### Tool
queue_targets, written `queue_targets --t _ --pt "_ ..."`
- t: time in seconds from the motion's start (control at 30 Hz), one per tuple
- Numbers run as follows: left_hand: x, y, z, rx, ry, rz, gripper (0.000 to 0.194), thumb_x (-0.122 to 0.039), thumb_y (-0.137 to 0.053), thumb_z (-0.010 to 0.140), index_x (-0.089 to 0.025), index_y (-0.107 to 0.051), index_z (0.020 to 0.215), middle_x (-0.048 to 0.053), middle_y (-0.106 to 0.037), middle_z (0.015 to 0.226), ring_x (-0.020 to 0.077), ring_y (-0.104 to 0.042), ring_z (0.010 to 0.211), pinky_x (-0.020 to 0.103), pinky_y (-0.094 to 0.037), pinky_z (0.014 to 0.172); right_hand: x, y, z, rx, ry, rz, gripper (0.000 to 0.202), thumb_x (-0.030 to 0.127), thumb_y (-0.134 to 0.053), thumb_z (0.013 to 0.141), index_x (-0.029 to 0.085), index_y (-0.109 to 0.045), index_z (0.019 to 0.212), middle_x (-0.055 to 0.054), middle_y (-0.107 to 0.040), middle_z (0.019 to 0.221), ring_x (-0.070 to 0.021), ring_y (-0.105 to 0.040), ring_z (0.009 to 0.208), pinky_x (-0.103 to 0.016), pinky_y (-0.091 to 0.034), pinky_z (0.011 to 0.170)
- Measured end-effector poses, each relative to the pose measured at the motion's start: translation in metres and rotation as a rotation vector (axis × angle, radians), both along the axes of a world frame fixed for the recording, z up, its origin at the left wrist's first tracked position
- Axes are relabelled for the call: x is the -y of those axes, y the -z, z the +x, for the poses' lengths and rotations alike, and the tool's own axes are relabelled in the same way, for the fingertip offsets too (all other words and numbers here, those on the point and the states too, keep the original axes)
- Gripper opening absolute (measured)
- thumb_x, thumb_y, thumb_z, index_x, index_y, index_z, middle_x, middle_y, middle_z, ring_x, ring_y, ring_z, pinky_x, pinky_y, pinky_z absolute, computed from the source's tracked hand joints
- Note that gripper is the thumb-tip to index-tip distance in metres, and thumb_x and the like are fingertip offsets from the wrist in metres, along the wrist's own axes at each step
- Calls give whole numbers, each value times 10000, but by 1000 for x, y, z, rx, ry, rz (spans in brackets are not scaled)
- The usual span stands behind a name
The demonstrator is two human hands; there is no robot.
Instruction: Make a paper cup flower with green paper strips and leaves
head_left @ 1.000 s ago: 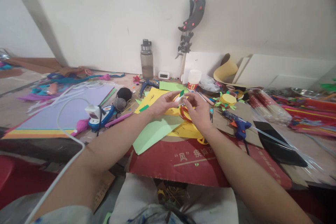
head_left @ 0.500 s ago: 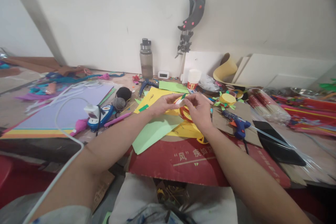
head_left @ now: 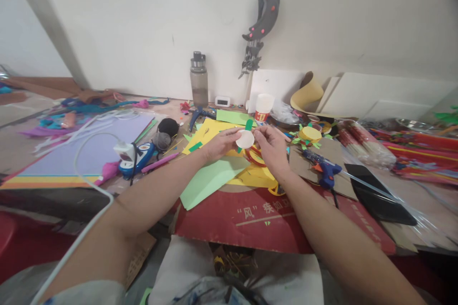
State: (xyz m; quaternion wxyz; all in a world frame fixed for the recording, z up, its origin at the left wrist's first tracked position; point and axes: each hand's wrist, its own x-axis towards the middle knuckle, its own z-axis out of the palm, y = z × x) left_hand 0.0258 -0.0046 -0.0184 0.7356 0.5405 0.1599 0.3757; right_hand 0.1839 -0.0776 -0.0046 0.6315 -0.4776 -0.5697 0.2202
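A round white paper disc (head_left: 245,139) faces me above the worktop, with a green paper strip (head_left: 248,125) standing up from its top edge and a smaller green tip at its bottom. My left hand (head_left: 222,144) pinches the disc at its left side. At the disc's right edge, my right hand (head_left: 272,147) has thumb and fingers closed on the rim. Below the hands lie red-handled scissors (head_left: 255,156), partly hidden by the right hand, and a light green paper sheet (head_left: 211,183). Yellow paper (head_left: 214,128) lies under and behind them.
On the right lie a blue glue gun (head_left: 327,173), a black phone-like slab (head_left: 379,195) and a yellow disc-shaped craft with green tabs (head_left: 309,136). A bottle (head_left: 199,81) and a paper cup (head_left: 264,107) stand behind. A power strip (head_left: 138,159) with a white cable sits left.
The paper disc has turned from nearly edge-on to face me, showing its white side and the upright green strip. Both hands stay almost in the same place.
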Motion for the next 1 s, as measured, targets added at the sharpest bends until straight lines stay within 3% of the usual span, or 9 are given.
queue_targets --t 0.33,0.57,1.0 --pt "0 -2 -1 -40 -25 58 449 -511 -802 716 -99 -722 876 70 -678 779 123 -606 647 234 -420 558 -3 2 0 -19 -9 -22 185 398 -611 821 215 -607 796 17 -600 669 -130 -518 588 -282 -443 582" --pt "1 -5 -2 -66 19 79 567 -617 -816 639 -105 -692 848 71 -682 760 125 -612 596 240 -426 533 -4 3 2 -20 -21 -45 194 408 -638 810 217 -606 794 11 -607 679 -134 -514 578 -289 -447 573" --pt "2 -6 -1 -32 71 14 580 -652 -745 712 -107 -665 892 68 -705 789 119 -622 596 238 -471 555 -5 4 1 -61 -52 -98 189 396 -636 805 216 -585 779 15 -587 663 -132 -502 556 -288 -416 547"
